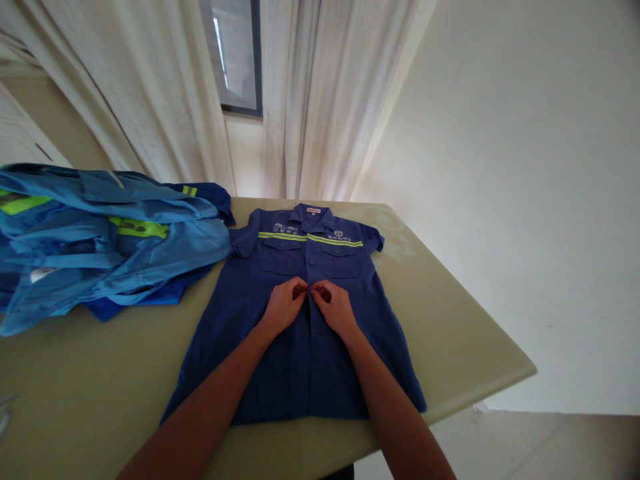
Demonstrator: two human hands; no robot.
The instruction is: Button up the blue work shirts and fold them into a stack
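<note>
A dark blue short-sleeved work shirt [300,347] with a yellow-green reflective stripe across the chest lies flat, front up, on a pale table [450,333]. My left hand [283,305] and my right hand [334,307] meet at the shirt's front placket, just below the two chest pockets. Both hands have their fingers curled and pinched on the placket fabric at the centre line. The fingertips nearly touch each other. What lies under the fingertips is too small to make out.
A heap of lighter blue work clothes [100,240] with yellow-green stripes is piled on the table's left part, touching the shirt's left sleeve. White curtains [310,100] and a window are behind the table. The table's right edge and corner [530,367] drop to a light floor.
</note>
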